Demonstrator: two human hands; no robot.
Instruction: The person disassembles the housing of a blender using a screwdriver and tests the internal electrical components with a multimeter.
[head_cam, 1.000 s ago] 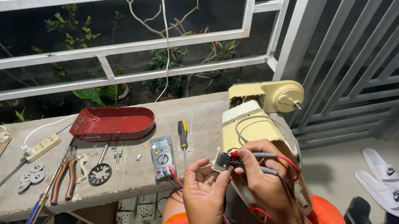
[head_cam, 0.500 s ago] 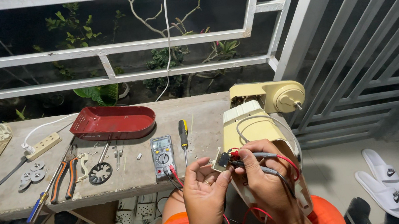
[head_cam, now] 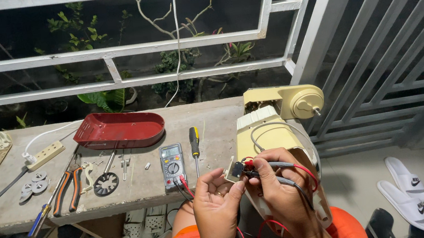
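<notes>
Both hands meet low in the middle of the view, just in front of the near edge of the grey concrete ledge point(head_cam: 208, 130). Between them sits a small black switch part on a pale bracket point(head_cam: 235, 170), touching the fingertips of each hand. The left hand point(head_cam: 215, 204) is turned palm up, its fingers curled so that thumb and forefinger pinch the bracket's left end. The right hand point(head_cam: 279, 187) is folded over from the right, gripping the black part's other end together with the metal-tipped red and black probe leads point(head_cam: 297, 170), which run out rightward over its knuckles. The small part's long axis lies roughly left to right, tilted a little up toward the left; its underside and terminals are hidden by the fingers, so the exact contact of the probe tips cannot be made out.

Behind the right hand lies the cream plastic fan motor housing point(head_cam: 276, 122), its long axis running away from the person and its round end with a short shaft pointing right toward the grey gate. Its lower part is covered by the right hand and wrist.

On the ledge, left of the hands, sit a grey multimeter with a dial point(head_cam: 172, 163), a black and yellow screwdriver point(head_cam: 194, 145) pointing toward the person, a red oval metal tray point(head_cam: 119, 129), and orange-handled pliers point(head_cam: 68, 188).
</notes>
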